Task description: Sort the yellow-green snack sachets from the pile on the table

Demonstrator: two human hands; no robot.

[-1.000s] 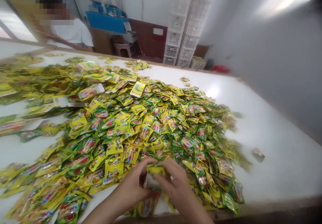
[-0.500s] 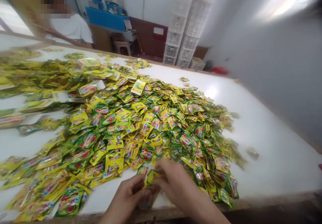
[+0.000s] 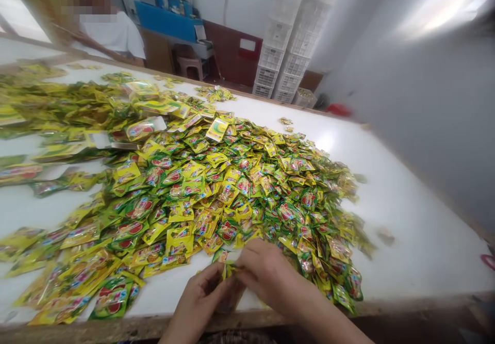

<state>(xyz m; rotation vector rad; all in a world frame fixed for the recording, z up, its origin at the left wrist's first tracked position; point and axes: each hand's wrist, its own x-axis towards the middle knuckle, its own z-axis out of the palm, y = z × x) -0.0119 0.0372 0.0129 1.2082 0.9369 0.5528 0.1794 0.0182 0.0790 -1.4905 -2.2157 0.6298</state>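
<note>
Close to the table's front edge, both my hands meet around a small printed carton (image 3: 231, 298). Its body is blurred and mostly covered by my fingers; a yellow-green bit shows at its top. My left hand (image 3: 203, 295) grips it from the left, thumb and fingers closed. From the right, my right hand (image 3: 266, 274) has its fingers bent down onto the carton's top. Just beyond my hands spreads a large heap of candy packets (image 3: 216, 189), shiny yellow and green with fruit pictures. A loose green packet (image 3: 112, 297) lies left of my left hand.
Printed cartons lie on the heap, one yellow (image 3: 217, 130) and one with a white flap (image 3: 145, 128). The white table (image 3: 417, 220) extends right toward a wall. Across it stands a person in a white shirt (image 3: 112, 34). White crates (image 3: 270, 65) are stacked behind.
My right hand's fingers have pressed closer over the carton's top, and less of its yellow part shows. The view has shifted slightly; the heap looks the same.
</note>
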